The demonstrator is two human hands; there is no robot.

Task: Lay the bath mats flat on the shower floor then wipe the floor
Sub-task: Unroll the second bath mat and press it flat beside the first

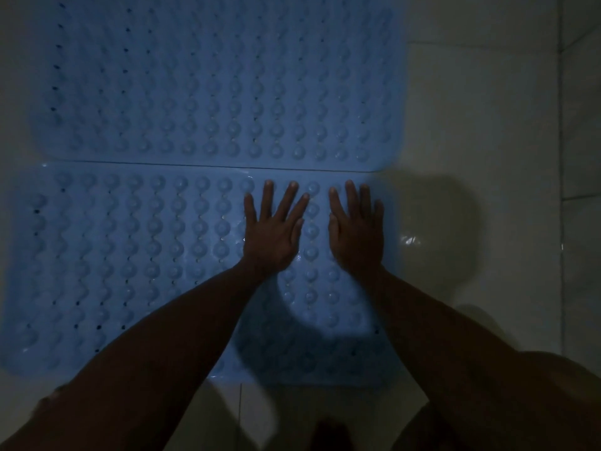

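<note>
Nothing is gripped: the left hand (273, 232) and the right hand (356, 231) are pressed palm-down, fingers straight and spread, on the near bath mat (130, 255), toward its right end and close to its far edge. The hands are set side by side, a single column of the mat's raised bumps showing between them, and both forearms are stretched forward from the bottom of the view.

The near mat is seen lying flat on the pale tiled shower floor (481, 131), its far edge butted against the near edge of the far bath mat (211, 79), which is also spread flat; a thin dark seam is left between the two.

The laying step is judged to be in its last stage, with the second mat being pressed down so that it seats against the tiles. The wiping appears not yet begun, and no cloth is shown. The next move would call for the hands to be lifted off and something to wipe with to be fetched for the bare floor at the right.
</note>
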